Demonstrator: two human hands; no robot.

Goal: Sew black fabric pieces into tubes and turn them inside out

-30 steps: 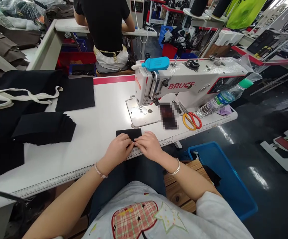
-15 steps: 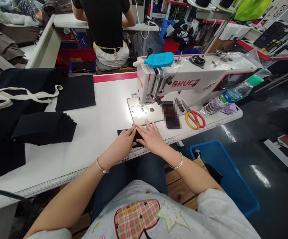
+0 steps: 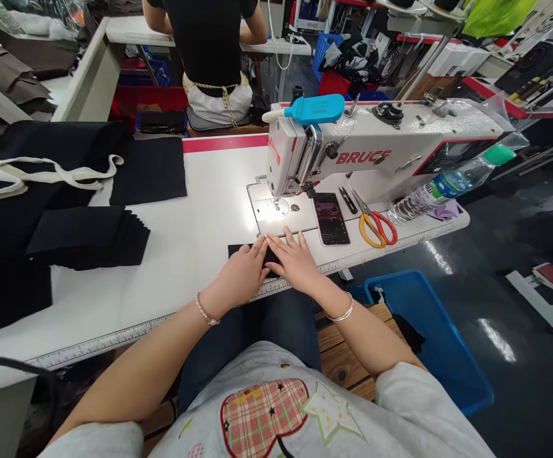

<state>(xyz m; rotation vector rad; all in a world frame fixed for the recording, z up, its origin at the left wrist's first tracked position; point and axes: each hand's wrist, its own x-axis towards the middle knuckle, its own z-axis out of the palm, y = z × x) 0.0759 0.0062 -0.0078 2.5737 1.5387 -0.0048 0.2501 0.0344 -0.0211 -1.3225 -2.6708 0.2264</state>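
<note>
Forward over the cloth [image 3: 237, 250] my left hand [image 3: 242, 272] and right hand [image 3: 295, 261] have slid since a second ago, when their fingertips met at its near edge. Now I have both laid flat on it, unclosed: left fingers together, right ones spread, index tips meeting around its far edge. Its left corner shows beside my left hand, and a dark strip between the two. It lies on the table [image 3: 200, 222], just behind the ruler tape [image 3: 152, 328] and before the machine [image 3: 326, 149]. Right of it I see a phone [image 3: 332, 219], then scissors [image 3: 378, 229]; far off, a seated person [image 3: 209, 44].
</note>
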